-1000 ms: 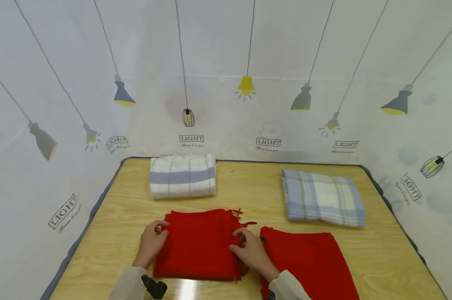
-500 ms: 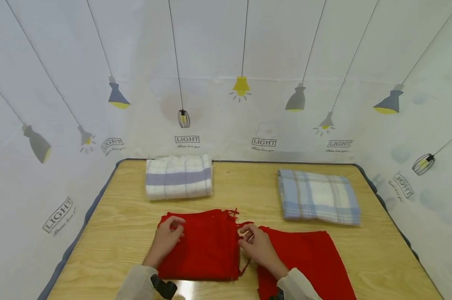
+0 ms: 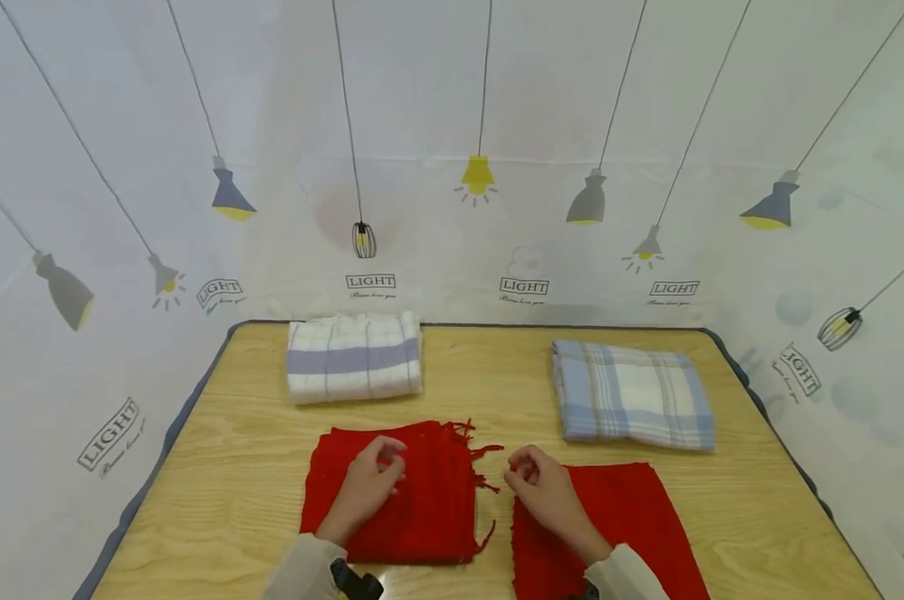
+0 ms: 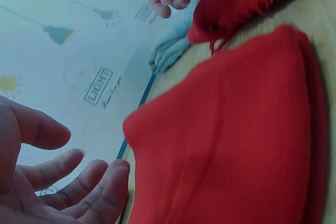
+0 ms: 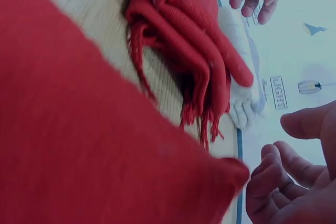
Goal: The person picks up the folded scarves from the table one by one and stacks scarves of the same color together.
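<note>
While the table (image 3: 234,467) bears a red cloth (image 3: 639,512) and, left of it, a folded red scarf (image 3: 432,504), the left hand (image 3: 367,485) hangs over the scarf, the right hand (image 3: 549,496) near its fringe (image 3: 485,451). Both are half open, loosely curved, holding nothing.

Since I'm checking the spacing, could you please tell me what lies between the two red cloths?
In the head view: wooden tabletop, crossed partway by fringe strands from the left red cloth toward the right red cloth.
</note>
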{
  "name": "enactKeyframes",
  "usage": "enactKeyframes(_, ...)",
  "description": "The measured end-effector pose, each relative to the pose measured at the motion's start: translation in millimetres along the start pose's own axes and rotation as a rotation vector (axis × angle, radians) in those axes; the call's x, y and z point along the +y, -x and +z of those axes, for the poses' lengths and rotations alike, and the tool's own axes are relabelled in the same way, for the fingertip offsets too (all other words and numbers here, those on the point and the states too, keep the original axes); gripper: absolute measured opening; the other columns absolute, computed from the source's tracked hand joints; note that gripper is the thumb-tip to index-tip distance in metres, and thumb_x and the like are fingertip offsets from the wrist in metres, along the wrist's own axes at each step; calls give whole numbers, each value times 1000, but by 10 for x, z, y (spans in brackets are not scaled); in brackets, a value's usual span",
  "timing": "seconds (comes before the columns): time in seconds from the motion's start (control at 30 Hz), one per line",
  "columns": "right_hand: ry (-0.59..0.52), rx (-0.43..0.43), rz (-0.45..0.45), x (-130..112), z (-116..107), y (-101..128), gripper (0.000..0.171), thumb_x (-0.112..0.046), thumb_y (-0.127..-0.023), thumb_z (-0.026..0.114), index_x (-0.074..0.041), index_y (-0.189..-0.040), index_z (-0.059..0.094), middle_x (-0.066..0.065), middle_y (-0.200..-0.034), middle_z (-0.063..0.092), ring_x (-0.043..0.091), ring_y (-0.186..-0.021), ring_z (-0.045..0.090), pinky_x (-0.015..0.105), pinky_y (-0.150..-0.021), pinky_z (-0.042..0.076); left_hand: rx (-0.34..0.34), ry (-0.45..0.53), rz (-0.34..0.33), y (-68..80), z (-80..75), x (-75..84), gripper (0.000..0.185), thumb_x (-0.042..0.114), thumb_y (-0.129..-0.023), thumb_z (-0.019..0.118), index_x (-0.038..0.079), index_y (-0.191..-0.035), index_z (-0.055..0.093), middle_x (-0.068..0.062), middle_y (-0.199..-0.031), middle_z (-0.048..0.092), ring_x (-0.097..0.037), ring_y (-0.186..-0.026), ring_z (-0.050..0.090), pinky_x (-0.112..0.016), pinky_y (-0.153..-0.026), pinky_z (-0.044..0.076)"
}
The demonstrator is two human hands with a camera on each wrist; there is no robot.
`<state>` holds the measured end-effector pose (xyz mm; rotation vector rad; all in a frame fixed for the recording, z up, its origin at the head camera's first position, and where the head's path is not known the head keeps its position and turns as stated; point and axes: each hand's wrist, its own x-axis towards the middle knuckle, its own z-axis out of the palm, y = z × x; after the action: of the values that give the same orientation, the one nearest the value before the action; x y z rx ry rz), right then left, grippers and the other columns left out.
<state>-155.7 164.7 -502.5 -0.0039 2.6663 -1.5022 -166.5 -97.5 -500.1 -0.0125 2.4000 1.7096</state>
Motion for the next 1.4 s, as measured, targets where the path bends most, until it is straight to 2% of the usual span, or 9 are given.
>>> enactKeyframes(0.27, 71, 56, 62, 164, -215, 56, 12, -9, -86, 67, -8, -98, 64, 1, -81, 61, 13, -66, 49, 24, -61, 42, -104, 14, 42, -2, 219, 100, 28, 11, -95, 50, 0, -121, 50, -15, -102, 58, -24, -85, 62, -36, -70, 55)
enactKeyframes(0.5, 90, 73, 99, 284, -423, 146, 16, -10, -86, 67, -8, -102, 64, 3, -88, 66, 12, -68, 52, 23, -61, 44, -193, 58, -6, 21, 447, 197, 33, 11, -93, 51, 0, -124, 49, -16, -106, 57, -21, -81, 59, -36, -70, 55)
enactKeyframes(0.6, 108, 85, 110, 345, -529, 196, 17, -10, -86, 67, -8, -103, 64, 3, -92, 67, 11, -71, 54, 23, -63, 45, -231, 75, -2, 46, 581, 221, 35, 11, -93, 52, 0, -126, 49, -18, -108, 57, -22, -83, 60, -36, -69, 55)
enactKeyframes(0.73, 145, 118, 79, 443, -667, 255, 20, -11, -86, 69, -9, -105, 65, 3, -99, 67, 11, -78, 57, 23, -69, 47, -275, 91, 10, 72, 765, 234, 40, 12, -93, 54, 1, -130, 47, -17, -108, 56, -26, -88, 61, -36, -68, 54)
enactKeyframes(0.9, 237, 168, 20, 595, -818, 340, 23, -21, -84, 72, -13, -105, 67, 2, -106, 64, 16, -92, 59, 26, -79, 48, -326, 125, 6, 80, 944, 258, 48, 16, -93, 53, 5, -138, 41, -17, -114, 54, -30, -94, 61, -41, -69, 53)
enactKeyframes(1.07, 315, 220, -60, 736, -956, 415, 27, -24, -81, 75, -13, -104, 67, 2, -105, 64, 22, -97, 59, 34, -82, 48, -328, 109, 19, 67, 1092, 285, 55, 18, -91, 55, 9, -142, 37, -18, -122, 50, -30, -105, 57, -48, -80, 50)
enactKeyframes(1.27, 351, 258, -192, 919, -1061, 496, 32, -17, -77, 78, -12, -105, 66, 1, -107, 63, 19, -101, 57, 19, -85, 43, -302, 77, 47, 118, 1339, 234, 63, 14, -88, 55, 11, -146, 31, -20, -136, 42, -36, -118, 47, -55, -88, 44)
enactKeyframes(1.33, 354, 243, -199, 975, -1093, 512, 35, -19, -77, 78, -11, -108, 65, 5, -113, 61, 24, -108, 55, 25, -90, 44, -288, 60, 49, 153, 1429, 209, 67, 13, -87, 55, 10, -148, 27, -20, -138, 38, -36, -121, 44, -55, -91, 42)
enactKeyframes(1.4, 345, 210, -169, 1022, -1131, 518, 39, -22, -79, 77, -9, -113, 63, 13, -123, 57, 33, -114, 51, 39, -94, 45, -266, 34, 38, 181, 1505, 195, 70, 14, -86, 56, 11, -148, 25, -19, -138, 37, -34, -123, 42, -54, -93, 40)
